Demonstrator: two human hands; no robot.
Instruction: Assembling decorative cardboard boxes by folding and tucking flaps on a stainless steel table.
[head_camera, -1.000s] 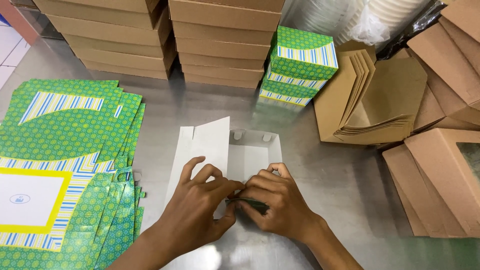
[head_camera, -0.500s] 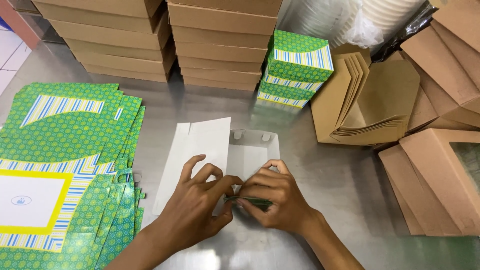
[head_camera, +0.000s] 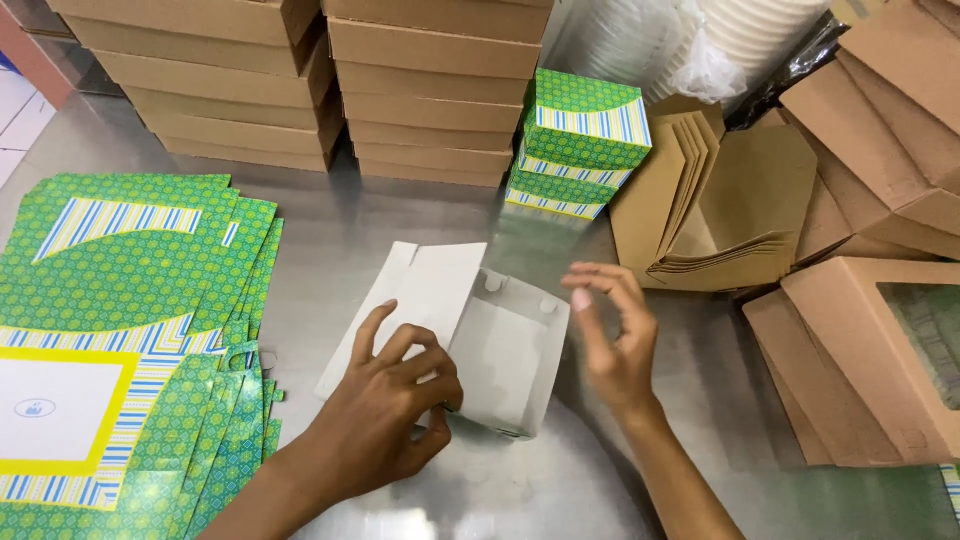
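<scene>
Your left hand (head_camera: 385, 420) presses on a half-folded carton (head_camera: 470, 340) of thin paperboard; its inner face is matt white and smooth. Your right hand (head_camera: 615, 340) hangs open just beside it. The table (head_camera: 340, 240) under them is brushed metal with a dull sheen and soft reflections. The flat blanks (head_camera: 120, 330) to your left are printed card, green patterned, with a slight gloss. The folded boxes (head_camera: 580, 145) carry the same print. The stacked boxes (head_camera: 420, 90) and the loose blanks (head_camera: 720, 210) are matt brown kraft board. Thin clear plastic film (head_camera: 640, 40) wraps the white cups.
</scene>
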